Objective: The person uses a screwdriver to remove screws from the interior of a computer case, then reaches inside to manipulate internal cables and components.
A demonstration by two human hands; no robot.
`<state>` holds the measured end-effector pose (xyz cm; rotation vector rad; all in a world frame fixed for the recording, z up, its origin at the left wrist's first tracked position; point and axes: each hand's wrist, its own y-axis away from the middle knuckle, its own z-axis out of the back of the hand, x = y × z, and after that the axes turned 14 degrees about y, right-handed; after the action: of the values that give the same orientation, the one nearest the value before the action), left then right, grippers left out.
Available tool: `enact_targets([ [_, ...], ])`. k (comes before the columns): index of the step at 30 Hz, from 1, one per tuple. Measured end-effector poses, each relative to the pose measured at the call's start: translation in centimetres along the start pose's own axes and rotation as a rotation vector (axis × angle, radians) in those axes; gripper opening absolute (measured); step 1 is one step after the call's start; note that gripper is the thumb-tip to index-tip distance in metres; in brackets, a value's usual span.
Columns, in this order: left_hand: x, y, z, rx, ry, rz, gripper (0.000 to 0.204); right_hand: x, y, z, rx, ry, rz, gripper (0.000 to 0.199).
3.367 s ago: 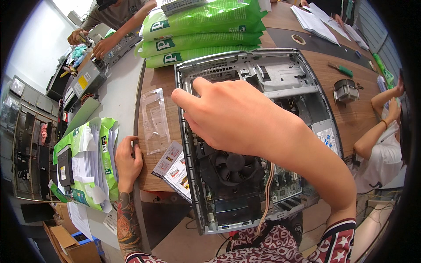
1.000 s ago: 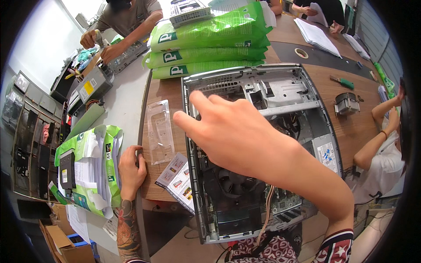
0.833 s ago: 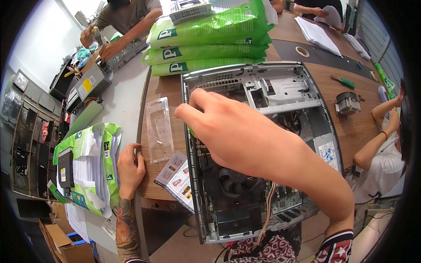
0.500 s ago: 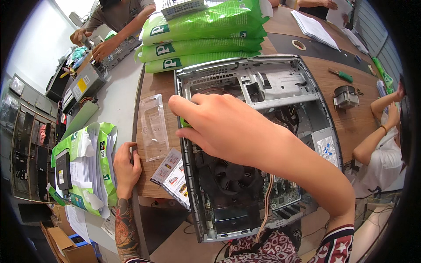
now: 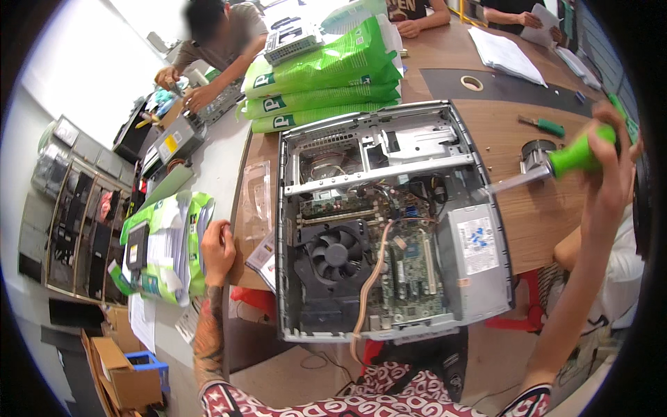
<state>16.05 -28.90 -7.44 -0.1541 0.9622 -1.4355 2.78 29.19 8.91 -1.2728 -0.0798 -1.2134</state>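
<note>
My right hand (image 5: 617,163), slightly blurred, is raised beyond the right side of a desktop computer case. It grips a screwdriver with a green handle (image 5: 578,157), the blade slanting down and left over the case's right rim. The opened silver and black computer case (image 5: 389,172) lies flat in front of me. Inside it are a black fan (image 5: 337,254), a green circuit board (image 5: 411,260), a power supply (image 5: 478,243) and a loose tan cable (image 5: 377,270). At the table edge left of the case, my left hand (image 5: 219,250) rests with curled fingers, nothing visible in them.
Green paper packs (image 5: 326,76) are stacked behind the case, a metal drive cage (image 5: 292,42) on top. Another green screwdriver (image 5: 545,126), a heatsink (image 5: 536,154) and a tape roll (image 5: 472,83) lie right. A clear plastic tray (image 5: 256,198) lies left. Other people sit around.
My right hand has swung from over the case's left side to beyond its right side, uncovering the interior and showing the screwdriver. My left hand stays at the table edge. The view has shifted.
</note>
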Motion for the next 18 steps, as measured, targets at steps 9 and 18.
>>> enact_targets([
  [9, -19.0, -8.4, -2.0, 0.513, -0.097, -0.293, 0.021, -12.3, 8.9, 0.2, 0.124, -0.836, -0.541, 0.034],
  [18, -18.9, -10.9, -7.9, 0.869, -0.725, -0.562, 0.019, -14.7, 13.1, 0.2, 0.092, -0.991, -0.673, 0.031],
])
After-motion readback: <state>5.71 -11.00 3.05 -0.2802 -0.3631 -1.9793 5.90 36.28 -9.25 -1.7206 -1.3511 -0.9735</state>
